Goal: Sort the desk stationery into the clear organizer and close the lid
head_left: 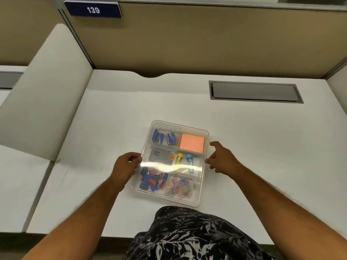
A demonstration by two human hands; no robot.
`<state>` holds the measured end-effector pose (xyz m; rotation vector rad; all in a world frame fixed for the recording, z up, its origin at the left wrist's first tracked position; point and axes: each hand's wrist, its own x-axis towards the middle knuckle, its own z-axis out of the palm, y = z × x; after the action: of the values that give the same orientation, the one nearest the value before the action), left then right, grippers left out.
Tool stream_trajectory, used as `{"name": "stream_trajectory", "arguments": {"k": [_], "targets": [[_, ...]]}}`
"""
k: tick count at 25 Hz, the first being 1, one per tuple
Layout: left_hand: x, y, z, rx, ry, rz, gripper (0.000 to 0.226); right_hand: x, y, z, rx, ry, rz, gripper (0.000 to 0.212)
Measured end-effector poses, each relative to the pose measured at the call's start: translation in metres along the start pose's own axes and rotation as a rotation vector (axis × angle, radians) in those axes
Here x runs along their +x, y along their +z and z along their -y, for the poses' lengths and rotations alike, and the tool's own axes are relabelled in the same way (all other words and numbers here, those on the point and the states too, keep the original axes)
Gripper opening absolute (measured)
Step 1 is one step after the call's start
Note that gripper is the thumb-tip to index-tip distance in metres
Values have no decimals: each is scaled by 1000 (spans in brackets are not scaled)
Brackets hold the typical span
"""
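The clear organizer (170, 164) lies at the lower centre of the frame on the white bench (244, 137), every compartment filled and its clear lid (185, 128) apparently on. The left hand (125, 167) pinches the left rim to steady it. The right hand (223, 159), fingers loosely curled, touches the right edge, probably to seat the lid.

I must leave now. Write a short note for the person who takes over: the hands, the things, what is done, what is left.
Left hand grips the left edge of the clear organizer; right hand touches its right edge, fingers loosely curled.
Organizer sits on the white desk, lid lying over it.
Inside: sticky notes, paper clips, binder clips, two highlighters.
Done: sorting; nothing loose on the desk.
Left: check that the lid is pressed shut; I cannot tell.
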<state>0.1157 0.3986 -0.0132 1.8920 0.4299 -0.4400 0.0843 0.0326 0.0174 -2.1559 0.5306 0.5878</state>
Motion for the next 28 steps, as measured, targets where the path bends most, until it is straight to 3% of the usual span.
{"name": "stream_trajectory", "arguments": {"k": [2, 6, 12, 15, 20, 26, 28], "targets": [[-7, -4, -5, -56, -38, 53, 9, -7, 3, -1, 214, 77, -19, 52], [-12, -8, -14, -14, -94, 121, 8, -11, 17, -1, 363, 82, -117, 36], [-11, -10, -20, 152, -162, 216, 10, 8, 29, -4, 136, 13, -254, 29], [-15, -7, -19, 165, -167, 173, 10, 25, 32, -7, 28, -5, -244, 35], [-18, -6, -23, 215, -172, 164, 12, 26, 31, -5, 23, 22, -241, 36], [-30, 2, -38, 347, -161, 124, 17, 15, 27, -6, 25, -12, -224, 21], [-38, 7, -42, 348, -203, 152, 31, 9, 29, -17, 72, -79, -234, 21]]}}
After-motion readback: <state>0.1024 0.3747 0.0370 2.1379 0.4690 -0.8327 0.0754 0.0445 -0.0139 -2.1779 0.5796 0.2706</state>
